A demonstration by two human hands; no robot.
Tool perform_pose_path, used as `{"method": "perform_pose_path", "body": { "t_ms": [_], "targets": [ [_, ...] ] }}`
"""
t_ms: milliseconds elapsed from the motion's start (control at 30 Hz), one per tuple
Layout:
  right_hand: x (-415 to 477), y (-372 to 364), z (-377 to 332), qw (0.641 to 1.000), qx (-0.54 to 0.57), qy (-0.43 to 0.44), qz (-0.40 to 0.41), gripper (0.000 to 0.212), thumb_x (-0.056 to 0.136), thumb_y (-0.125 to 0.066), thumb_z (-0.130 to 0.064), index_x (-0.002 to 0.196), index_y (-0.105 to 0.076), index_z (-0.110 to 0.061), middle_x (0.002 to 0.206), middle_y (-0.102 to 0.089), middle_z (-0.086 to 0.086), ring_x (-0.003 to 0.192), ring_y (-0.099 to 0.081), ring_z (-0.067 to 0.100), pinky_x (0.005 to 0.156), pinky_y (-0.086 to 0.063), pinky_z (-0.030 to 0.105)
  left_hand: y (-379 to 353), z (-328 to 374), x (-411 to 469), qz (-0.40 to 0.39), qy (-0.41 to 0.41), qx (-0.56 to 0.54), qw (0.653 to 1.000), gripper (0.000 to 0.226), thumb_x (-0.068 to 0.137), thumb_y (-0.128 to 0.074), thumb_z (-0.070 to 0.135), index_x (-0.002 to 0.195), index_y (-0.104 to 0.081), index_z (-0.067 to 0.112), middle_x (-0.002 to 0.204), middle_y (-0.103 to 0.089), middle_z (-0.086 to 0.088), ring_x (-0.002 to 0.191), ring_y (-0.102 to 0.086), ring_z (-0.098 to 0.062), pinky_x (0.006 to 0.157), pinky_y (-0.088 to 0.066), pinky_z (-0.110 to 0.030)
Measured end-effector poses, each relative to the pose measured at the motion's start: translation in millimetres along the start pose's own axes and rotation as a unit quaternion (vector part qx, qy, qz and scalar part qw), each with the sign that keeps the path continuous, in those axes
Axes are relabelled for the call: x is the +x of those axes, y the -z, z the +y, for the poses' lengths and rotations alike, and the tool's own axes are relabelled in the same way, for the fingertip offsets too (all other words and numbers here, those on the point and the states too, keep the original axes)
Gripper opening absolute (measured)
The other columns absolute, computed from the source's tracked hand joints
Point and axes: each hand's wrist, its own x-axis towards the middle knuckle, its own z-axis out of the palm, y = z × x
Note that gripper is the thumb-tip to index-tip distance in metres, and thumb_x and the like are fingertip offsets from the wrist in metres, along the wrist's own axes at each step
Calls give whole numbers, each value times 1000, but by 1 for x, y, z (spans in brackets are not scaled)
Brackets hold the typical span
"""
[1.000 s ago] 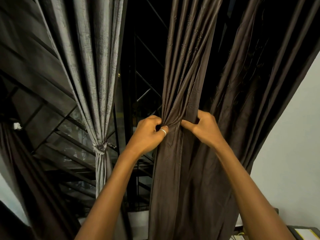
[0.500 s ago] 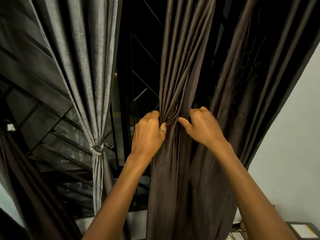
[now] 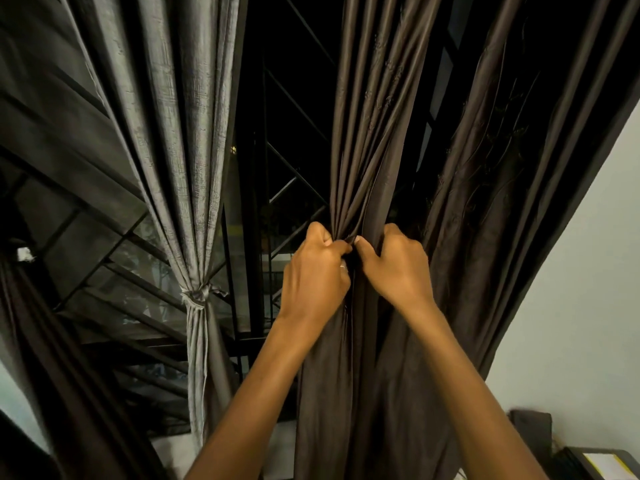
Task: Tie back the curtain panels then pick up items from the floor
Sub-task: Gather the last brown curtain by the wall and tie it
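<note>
Little of any supporting surface shows. At about 5 o'clock, in the lower right corner against the pale wall (image 3: 571, 306), a dark flat-topped unit (image 3: 585, 460) sits at the frame edge with a white sheet (image 3: 604, 465) with a yellow edge lying directly on its top. Just beside it toward 9 o'clock stands a dark upright box (image 3: 530, 431), but its support is hidden. At about 6 o'clock a pale strip (image 3: 278, 452) shows just left of the brown curtain panel (image 3: 346, 393), and I cannot tell whether it is floor or low wall.
</note>
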Motion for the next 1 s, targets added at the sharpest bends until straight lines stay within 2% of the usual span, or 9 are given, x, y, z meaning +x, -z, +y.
{"method": "perform_pose_path", "body": {
  "t_ms": [67,100,200,333,500,567,667,833,1000],
  "targets": [
    [1,7,-1,988,143,-52,-24,28,100,-61,-38,116,-57,-14,69,-69,2,61,-72,16,53,-52,28,0,-2,5,-19,34,-40,998,30,94,-62,19,122,-70,17,97,-43,6,72,-49,-8,58,-40,-16],
    [1,9,-2,967,238,-82,-41,28,101,-61,-31,124,-55,-16,68,-72,4,58,-72,13,49,-51,24,0,-2,8,-27,50,-65,996,31,95,-61,22,123,-70,18,97,-46,7,74,-51,-7,60,-38,-12],
    [-2,9,-3,904,406,-115,-71,32,104,-57,-18,134,-47,-19,80,-78,3,70,-77,16,56,-56,21,1,-5,13,-49,82,-152,984,30,95,-61,20,122,-72,23,94,-55,7,76,-54,-4,64,-41,-6],
    [-9,4,-2,889,440,-111,-61,28,104,-56,-18,130,-45,-22,91,-80,-1,91,-77,10,74,-59,27,6,-13,14,-84,123,-258,955,29,93,-65,13,116,-74,27,98,-66,6,81,-63,-1,72,-48,-8],
    [-13,-7,1,894,438,-77,-58,19,105,-56,-22,118,-45,-30,91,-80,-1,99,-74,7,94,-55,36,11,-17,11,-147,143,-346,915,36,90,-66,3,117,-72,26,105,-70,4,94,-67,-2,83,-54,-16],
    [-15,-12,0,902,424,-65,-55,17,104,-56,-24,114,-45,-34,88,-80,-2,98,-74,7,102,-53,41,11,-16,10,-144,132,-346,917,36,86,-73,7,118,-71,24,106,-69,2,97,-67,-4,80,-53,-12],
    [-17,-16,-2,905,418,-50,-53,16,104,-57,-25,111,-46,-35,79,-77,-4,96,-74,6,105,-50,41,10,-15,6,-90,94,-285,950,34,84,-80,17,116,-73,23,105,-67,6,94,-65,-1,76,-48,-3],
    [-17,-16,-3,923,382,-30,-45,11,104,-56,-26,104,-49,-35,80,-77,-2,92,-72,8,100,-51,39,14,-19,8,-58,23,-223,973,28,85,-79,20,113,-76,21,101,-67,10,92,-63,5,78,-47,-4],
    [-20,-15,-5,923,381,-17,-56,15,104,-55,-37,114,-48,-29,77,-76,0,77,-73,11,77,-53,25,14,-17,11,-91,23,-192,977,20,84,-78,20,104,-75,20,95,-65,8,86,-64,-3,71,-48,-8]
  ]
}}
